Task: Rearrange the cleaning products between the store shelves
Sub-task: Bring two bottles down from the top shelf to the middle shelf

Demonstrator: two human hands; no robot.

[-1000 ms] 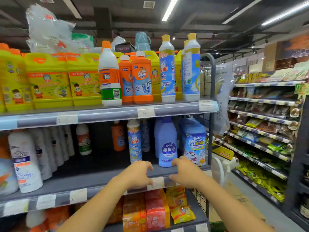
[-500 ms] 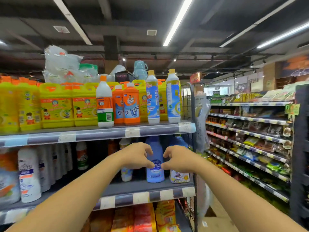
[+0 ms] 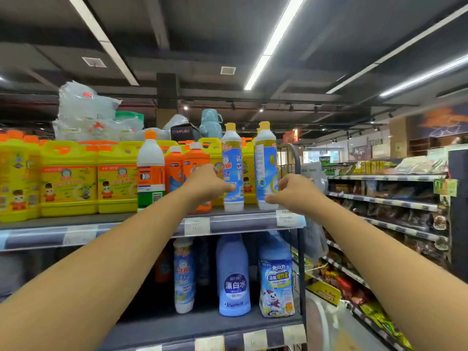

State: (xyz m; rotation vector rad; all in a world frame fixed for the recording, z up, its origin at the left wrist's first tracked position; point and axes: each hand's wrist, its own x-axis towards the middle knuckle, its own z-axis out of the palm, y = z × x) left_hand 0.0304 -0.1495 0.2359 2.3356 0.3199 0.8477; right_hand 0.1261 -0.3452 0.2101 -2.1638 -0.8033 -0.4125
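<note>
Both my bare forearms run up from the bottom corners of the frame toward its middle. Beneath them, on the lower shelf [image 3: 192, 325], three products stand in the front row: one white-and-blue bottle [image 3: 184, 274], one blue bleach bottle [image 3: 234, 277] and one blue printed pouch [image 3: 276, 285], with darker bottles behind that I cannot count. Above, at the centre of the frame, my left grip [image 3: 207, 184] is curled with its fingertips against the label of the left tall bottle [image 3: 232, 163]. My right grip [image 3: 291, 192] is curled at the lower right side of the right tall bottle [image 3: 265, 158], thumb low near its base. Whether either grip has closed on its bottle I cannot tell. These two yellow-capped, blue-labelled bottles stand upright, side by side, at the right end of the upper shelf [image 3: 248, 222]. Left of them are two orange bottles [image 3: 174, 171] with white caps, then one white bottle [image 3: 150, 171] with an orange cap, then three yellow jugs [image 3: 68, 178] in the front row, with more behind. Farther back, upper left, lie clear plastic-wrapped packs [image 3: 86, 110], and two pale blue cups [image 3: 210, 122] are stacked near them. At the right of the frame, snack shelves [image 3: 379, 200] recede under the ceiling light strips [image 3: 268, 44].
</note>
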